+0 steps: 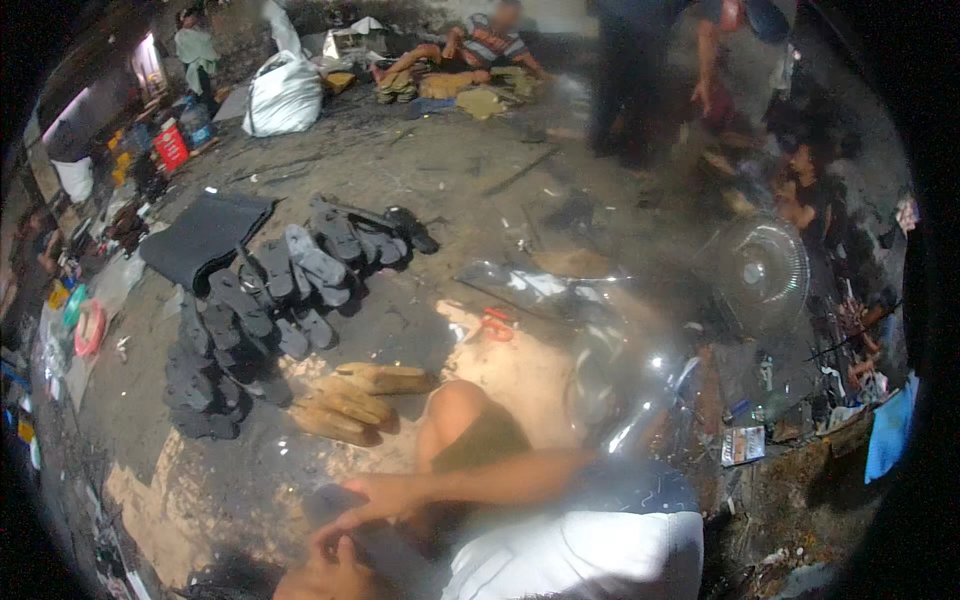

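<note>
My right hand (375,498) reaches across from the right, its fingers closed on a dark grey flat piece (328,503) that looks like a shoe sole. Close below it, at the lower edge, my left hand (330,573) has its fingers bent and nearly touching the right fingertips; what it grips is too blurred to make out. Just beyond the hands lie several brown wooden shoe lasts (350,402), side by side. Farther left, several dark grey shoe soles (235,310) are spread in overlapping rows. Behind these rests a black sheet (205,235).
Red-handled scissors (497,325) lie on tan board near my bent knee. A round fan (760,272) stands at the right, beside clear plastic sheeting (640,400). At the back are a white sack (285,95), a reclining person (490,50) and a standing person (640,70).
</note>
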`<action>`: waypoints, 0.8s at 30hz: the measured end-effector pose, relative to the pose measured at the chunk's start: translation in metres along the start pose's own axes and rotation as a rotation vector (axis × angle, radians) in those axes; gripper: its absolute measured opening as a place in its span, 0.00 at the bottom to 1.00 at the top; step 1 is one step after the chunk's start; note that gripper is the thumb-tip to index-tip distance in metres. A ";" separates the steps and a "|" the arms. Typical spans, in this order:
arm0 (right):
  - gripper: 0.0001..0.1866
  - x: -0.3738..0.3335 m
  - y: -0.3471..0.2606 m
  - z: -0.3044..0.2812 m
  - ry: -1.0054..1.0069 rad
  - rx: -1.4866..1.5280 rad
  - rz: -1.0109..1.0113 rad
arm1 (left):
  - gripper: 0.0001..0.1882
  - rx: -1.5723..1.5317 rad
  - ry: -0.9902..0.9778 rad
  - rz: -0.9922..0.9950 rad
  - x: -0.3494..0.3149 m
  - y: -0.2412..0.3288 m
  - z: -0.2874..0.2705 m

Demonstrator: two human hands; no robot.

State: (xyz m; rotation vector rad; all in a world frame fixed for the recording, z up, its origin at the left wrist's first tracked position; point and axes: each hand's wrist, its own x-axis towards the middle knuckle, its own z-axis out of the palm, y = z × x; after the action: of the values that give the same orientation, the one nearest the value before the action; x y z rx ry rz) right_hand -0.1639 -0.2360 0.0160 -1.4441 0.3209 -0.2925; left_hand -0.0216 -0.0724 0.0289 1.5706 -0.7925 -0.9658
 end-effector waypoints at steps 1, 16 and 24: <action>0.29 -0.004 0.006 0.002 -0.010 0.094 -0.047 | 0.17 0.091 0.011 -0.032 -0.007 0.016 0.008; 0.23 0.031 0.000 0.038 0.239 -0.110 0.081 | 0.52 0.072 0.303 0.012 -0.012 -0.008 -0.012; 0.29 0.112 0.054 0.002 0.343 -0.034 -0.080 | 0.36 0.055 0.290 -0.150 -0.061 -0.009 -0.065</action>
State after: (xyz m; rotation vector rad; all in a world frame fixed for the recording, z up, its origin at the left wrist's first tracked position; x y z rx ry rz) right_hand -0.0600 -0.2719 -0.0414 -1.4402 0.5484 -0.6056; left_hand 0.0092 0.0114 0.0368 1.7889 -0.5077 -0.8019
